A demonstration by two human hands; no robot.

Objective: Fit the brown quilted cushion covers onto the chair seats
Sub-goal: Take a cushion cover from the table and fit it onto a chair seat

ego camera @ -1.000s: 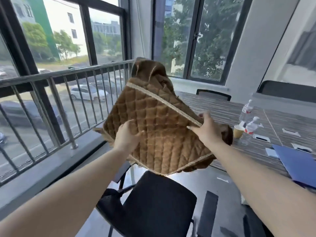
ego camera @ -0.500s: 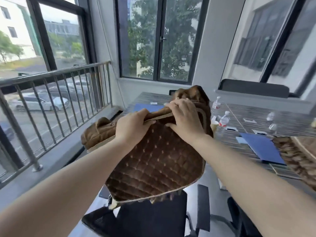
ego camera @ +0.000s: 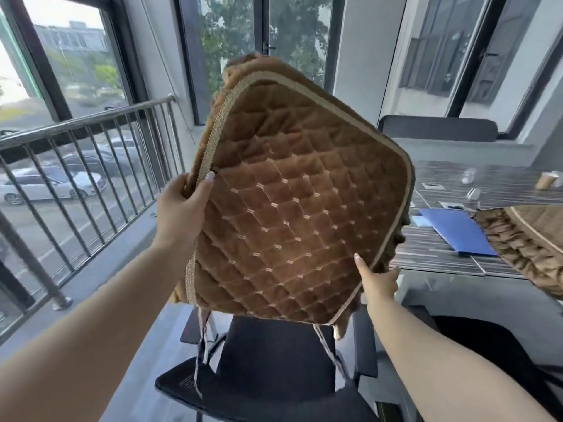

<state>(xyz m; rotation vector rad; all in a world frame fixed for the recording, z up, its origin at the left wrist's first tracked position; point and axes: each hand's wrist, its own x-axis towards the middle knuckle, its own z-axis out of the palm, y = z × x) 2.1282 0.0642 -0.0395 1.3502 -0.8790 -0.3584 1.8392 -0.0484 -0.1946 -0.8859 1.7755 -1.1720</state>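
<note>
I hold a brown quilted cushion cover (ego camera: 292, 208) with beige piping spread flat in the air, tilted like a diamond. My left hand (ego camera: 182, 211) grips its left edge, thumb on the quilted face. My right hand (ego camera: 377, 280) holds its lower right edge from behind. Thin tie strings (ego camera: 202, 342) dangle from its bottom corners. Directly below stands a black office chair (ego camera: 274, 370) with a bare seat. Another brown cover (ego camera: 530, 239) lies on the table at the right.
A striped grey table (ego camera: 441, 257) at the right carries a blue folder (ego camera: 457, 233), bottles and a paper cup (ego camera: 545, 179). A metal railing (ego camera: 91, 153) runs along the window at the left. A second black chair (ego camera: 487, 351) sits at the lower right.
The cover was bunched with both hands at its top edge. Now it is unfolded and raised, my left hand on the left edge and my right hand down at the lower right edge.
</note>
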